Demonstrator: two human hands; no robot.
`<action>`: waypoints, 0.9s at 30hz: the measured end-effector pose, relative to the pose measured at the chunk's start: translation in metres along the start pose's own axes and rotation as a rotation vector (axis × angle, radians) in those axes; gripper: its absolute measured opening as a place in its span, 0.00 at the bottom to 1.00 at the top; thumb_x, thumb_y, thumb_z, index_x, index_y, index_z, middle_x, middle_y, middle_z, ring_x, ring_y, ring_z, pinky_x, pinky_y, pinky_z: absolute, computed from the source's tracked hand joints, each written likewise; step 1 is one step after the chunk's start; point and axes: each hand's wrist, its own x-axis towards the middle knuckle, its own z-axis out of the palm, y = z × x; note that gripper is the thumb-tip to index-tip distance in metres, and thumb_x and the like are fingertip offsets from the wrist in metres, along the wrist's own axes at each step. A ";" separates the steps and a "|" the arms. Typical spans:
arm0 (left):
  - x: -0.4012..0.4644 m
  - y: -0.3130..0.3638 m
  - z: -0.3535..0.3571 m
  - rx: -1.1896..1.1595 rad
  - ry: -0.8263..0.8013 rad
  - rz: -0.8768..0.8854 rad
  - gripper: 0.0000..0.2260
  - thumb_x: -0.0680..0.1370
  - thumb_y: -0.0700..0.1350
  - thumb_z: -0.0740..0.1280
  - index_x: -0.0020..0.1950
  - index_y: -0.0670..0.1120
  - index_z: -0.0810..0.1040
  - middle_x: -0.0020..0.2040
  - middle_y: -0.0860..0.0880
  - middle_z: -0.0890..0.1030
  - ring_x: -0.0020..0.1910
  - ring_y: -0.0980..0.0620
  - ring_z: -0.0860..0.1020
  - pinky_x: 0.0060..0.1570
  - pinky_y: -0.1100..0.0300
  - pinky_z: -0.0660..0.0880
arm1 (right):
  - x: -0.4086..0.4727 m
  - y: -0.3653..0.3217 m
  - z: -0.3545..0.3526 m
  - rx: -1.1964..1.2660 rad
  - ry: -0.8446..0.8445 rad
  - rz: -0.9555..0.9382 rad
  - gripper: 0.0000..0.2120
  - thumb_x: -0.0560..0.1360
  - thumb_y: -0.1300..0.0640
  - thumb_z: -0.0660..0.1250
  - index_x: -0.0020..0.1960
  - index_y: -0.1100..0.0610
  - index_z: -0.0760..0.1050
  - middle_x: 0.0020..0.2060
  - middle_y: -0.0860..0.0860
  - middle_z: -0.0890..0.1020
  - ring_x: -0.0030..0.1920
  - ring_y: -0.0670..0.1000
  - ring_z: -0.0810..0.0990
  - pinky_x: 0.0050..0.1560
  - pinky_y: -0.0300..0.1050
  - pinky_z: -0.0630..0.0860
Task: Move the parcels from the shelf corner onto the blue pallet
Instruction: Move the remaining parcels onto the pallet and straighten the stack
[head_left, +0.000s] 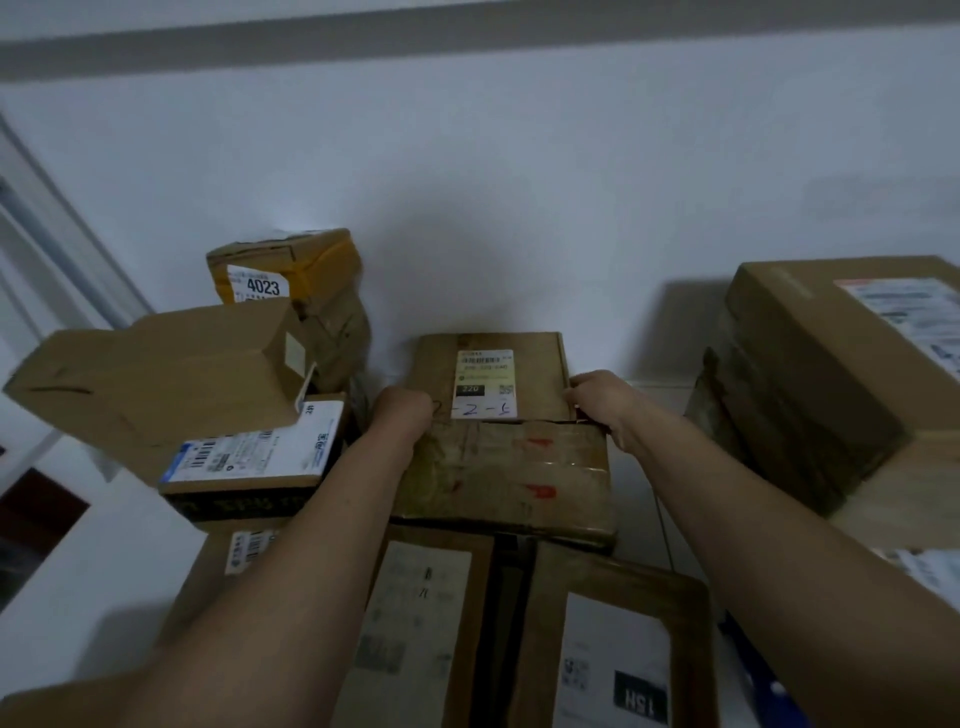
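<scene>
at far left a tilted open box (156, 374) and the "4023" parcel (291, 275) sat untouched against the wall. in the middle, the left hand (402, 415) and right hand (602, 405) curled round opposite edges of the labelled parcel (498, 441), which rested on other boxes. at right a big stack (810, 364) waited. the pallet couldn't be clearly made out; most of the work seemed left.
</scene>
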 end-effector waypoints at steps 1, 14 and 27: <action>-0.004 0.002 -0.002 -0.013 0.018 0.020 0.13 0.81 0.38 0.54 0.63 0.37 0.71 0.57 0.39 0.74 0.52 0.44 0.74 0.45 0.57 0.73 | -0.006 -0.001 -0.003 0.031 0.016 -0.029 0.16 0.78 0.68 0.54 0.60 0.70 0.75 0.56 0.65 0.79 0.48 0.58 0.77 0.54 0.52 0.77; -0.127 0.008 -0.040 -0.405 0.134 0.461 0.19 0.79 0.37 0.56 0.69 0.51 0.69 0.61 0.48 0.77 0.59 0.47 0.75 0.55 0.49 0.75 | -0.142 -0.027 -0.028 0.380 0.238 -0.478 0.26 0.77 0.73 0.50 0.66 0.49 0.69 0.44 0.41 0.78 0.45 0.40 0.77 0.34 0.30 0.75; -0.265 -0.017 -0.088 -0.584 0.249 0.730 0.19 0.81 0.40 0.55 0.72 0.52 0.66 0.64 0.50 0.75 0.59 0.50 0.75 0.58 0.51 0.75 | -0.300 -0.018 -0.037 0.389 0.399 -0.717 0.28 0.77 0.70 0.51 0.74 0.52 0.64 0.62 0.48 0.77 0.62 0.48 0.76 0.58 0.38 0.76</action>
